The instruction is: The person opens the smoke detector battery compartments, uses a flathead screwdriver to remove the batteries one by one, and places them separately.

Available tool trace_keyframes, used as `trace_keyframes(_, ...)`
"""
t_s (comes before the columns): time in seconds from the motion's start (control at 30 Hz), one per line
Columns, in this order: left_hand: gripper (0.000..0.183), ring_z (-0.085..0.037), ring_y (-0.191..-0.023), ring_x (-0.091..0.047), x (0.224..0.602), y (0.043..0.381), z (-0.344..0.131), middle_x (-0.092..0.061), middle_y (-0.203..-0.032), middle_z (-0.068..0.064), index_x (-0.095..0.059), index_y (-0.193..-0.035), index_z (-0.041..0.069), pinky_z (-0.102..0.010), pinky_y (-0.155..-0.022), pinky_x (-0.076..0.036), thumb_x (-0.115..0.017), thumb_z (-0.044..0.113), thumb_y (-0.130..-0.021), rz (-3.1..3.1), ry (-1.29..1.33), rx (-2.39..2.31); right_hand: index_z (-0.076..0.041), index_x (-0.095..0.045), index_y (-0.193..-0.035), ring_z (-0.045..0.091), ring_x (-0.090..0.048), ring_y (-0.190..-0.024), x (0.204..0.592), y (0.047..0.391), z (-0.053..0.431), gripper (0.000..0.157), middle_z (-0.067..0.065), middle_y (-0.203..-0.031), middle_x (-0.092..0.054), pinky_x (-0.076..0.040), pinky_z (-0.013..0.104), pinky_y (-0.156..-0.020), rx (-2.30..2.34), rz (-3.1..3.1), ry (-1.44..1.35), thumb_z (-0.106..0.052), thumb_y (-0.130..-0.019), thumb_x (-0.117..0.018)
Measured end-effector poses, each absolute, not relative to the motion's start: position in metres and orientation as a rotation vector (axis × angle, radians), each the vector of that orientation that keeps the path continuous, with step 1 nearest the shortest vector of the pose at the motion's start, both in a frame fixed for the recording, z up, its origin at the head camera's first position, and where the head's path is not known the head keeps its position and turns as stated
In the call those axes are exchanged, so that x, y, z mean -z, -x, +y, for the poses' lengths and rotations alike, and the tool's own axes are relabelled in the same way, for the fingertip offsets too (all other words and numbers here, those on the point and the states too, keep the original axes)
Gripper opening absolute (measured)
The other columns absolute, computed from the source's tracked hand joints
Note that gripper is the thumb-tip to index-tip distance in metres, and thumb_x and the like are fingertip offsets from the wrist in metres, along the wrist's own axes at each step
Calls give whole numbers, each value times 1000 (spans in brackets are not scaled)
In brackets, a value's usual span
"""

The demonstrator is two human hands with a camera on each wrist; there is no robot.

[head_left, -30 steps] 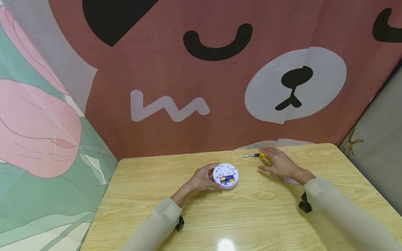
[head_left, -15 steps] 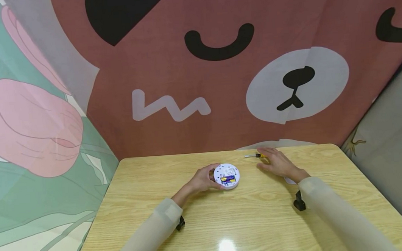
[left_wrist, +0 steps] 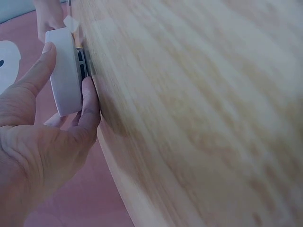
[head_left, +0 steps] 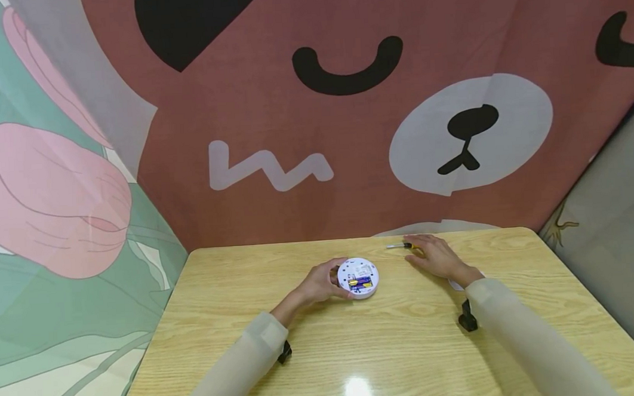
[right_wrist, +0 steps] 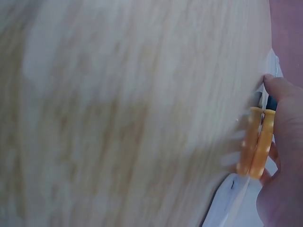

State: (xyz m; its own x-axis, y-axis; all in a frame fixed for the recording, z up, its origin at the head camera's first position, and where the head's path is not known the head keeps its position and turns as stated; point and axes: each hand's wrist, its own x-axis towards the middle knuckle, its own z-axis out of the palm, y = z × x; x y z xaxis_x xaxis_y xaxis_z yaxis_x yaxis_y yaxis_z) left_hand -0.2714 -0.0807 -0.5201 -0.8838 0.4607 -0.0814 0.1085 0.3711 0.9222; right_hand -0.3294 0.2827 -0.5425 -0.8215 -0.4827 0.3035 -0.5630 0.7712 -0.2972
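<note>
In the head view, my left hand [head_left: 318,283] grips the left side of a round white smoke detector [head_left: 364,268]. Its back faces up, with two purple-and-yellow batteries [head_left: 360,282] in an uncovered compartment. The left wrist view shows the thumb on the detector's [left_wrist: 66,75] white casing and fingers under its dark slotted side, close over the table. My right hand [head_left: 434,256] lies over a screwdriver [head_left: 397,246] near the table's back edge. The right wrist view shows the yellow handle [right_wrist: 262,144] against the table, thumb tip beside it and other fingers partly hidden behind.
A flat white piece [head_left: 456,285] lies partly under my right wrist. The wooden table [head_left: 324,335] ends at a printed bear cloth [head_left: 275,218] behind it. More printed cloth [head_left: 59,307] hangs on the left and right.
My right hand has slid slightly left along the screwdriver, its fingertips now at the black collar. The screwdriver, the smoke detector and my left hand look the same.
</note>
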Motion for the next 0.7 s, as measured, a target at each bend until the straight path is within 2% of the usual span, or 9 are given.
trace_keyframes(0.17,97,-20,-105,-71,520,271,-80,-66,-134,-16,-43,-160,3,-26,-86,-59,-93,-3,-77,2300,-492,-1523,4,-64,-141,49,-63,-123,543,329,280,47,27,-137,-67,-51,68,-100,-543,-2685,-843,-15,-99,-76)
trace_keyframes(0.53,97,-25,-111,-71,521,273,-80,-66,-133,-18,-45,-158,-1,-27,-91,-60,-94,-2,-75,2310,-558,-1526,7,-68,-133,49,-67,-115,544,327,275,36,27,-131,-70,-55,65,-93,-539,-2661,-819,-5,-100,-72)
trace_keyframes(0.7,96,-23,-108,-72,522,272,-81,-67,-130,-16,-46,-157,0,-25,-87,-60,-94,-4,-75,2300,-554,-1537,6,-68,-133,48,-68,-114,545,326,276,34,27,-129,-70,-57,64,-92,-540,-2667,-815,-1,-100,-70)
